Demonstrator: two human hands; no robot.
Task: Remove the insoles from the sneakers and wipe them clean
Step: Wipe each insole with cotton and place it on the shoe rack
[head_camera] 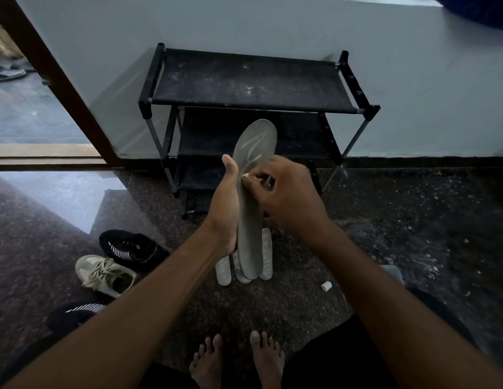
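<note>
Our left hand (226,209) grips the long grey foam insole (253,197) along its left edge, thumb up the side, holding it upright in front of the black fabric-shelved shoe rack (253,82). Our right hand (286,192) is closed on a small pale wipe (246,177), pressing it to the insole's face at mid-length. Pale curved streaks mark the insole's upper part. Below the held insole, nearer us than the rack, three whitish insoles (267,256) lie on the dark speckled floor (385,220). Left of the rack and closer to us sit a black knit sneaker with white stripes (132,248) and a beige laced sneaker (104,273). A small white scrap (326,285) lies right of the insoles.
</note>
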